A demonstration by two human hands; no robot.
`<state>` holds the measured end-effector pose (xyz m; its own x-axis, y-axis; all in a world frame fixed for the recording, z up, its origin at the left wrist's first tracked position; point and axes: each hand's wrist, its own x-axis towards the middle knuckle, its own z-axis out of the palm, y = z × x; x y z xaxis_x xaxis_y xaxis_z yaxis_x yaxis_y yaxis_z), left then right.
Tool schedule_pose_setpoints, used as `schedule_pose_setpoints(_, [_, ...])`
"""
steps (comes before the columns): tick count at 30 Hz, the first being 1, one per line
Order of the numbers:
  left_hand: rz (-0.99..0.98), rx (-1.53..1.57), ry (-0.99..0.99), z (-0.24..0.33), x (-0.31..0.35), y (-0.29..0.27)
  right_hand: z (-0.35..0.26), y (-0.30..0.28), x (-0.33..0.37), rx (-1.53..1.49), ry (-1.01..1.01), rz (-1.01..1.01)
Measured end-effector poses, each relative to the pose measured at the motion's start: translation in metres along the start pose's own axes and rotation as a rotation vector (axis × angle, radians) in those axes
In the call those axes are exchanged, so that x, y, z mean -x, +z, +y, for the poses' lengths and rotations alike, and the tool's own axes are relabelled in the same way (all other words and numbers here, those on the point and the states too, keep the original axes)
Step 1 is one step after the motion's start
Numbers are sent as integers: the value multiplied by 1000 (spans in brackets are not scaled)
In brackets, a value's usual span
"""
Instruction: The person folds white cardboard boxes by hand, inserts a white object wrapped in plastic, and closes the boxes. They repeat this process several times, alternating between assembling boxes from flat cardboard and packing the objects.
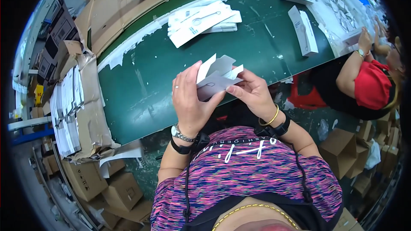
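Between my two hands, just above the table's near edge, is a small white carton [210, 86] with its end flaps spread apart. My left hand [189, 91] grips its left side, thumb along the lower face. On the right side, my right hand [253, 88] pinches the carton with thumb and fingers. A thin looped outline is printed on the face toward me. Beyond my hands lies a stack of flat white cartons [201, 20], the top one turned askew. Whether anything sits inside the held carton cannot be made out.
A closed white box [303, 31] lies on the green table [141, 102] to the right. Bundled flat cartons [68, 106] fill a cardboard box at the left. A co-worker in red [374, 83] sits at the right beside heaped wrapped goods [342, 1]. Brown boxes [342, 149] stand on the floor.
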<state>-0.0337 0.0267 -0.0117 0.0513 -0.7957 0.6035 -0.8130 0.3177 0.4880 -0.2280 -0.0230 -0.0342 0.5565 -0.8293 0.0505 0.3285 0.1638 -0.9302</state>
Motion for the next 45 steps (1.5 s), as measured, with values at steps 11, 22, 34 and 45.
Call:
schedule_pose_setpoints(11, [31,389,-208,7,1,-12,3,13,0,231,-102,-71])
schedule_pose_setpoints(22, [179,381,-266,5,-1,-6,5,16,1,348,-185,-134])
schedule_pose_setpoints(34, [101,188,-28,18,-8,-8,-5,19,-15,-227,97,-139])
schedule_pose_setpoints(45, [-179,169,95,8,7,-26,-6,8,-10,-110,3,-59])
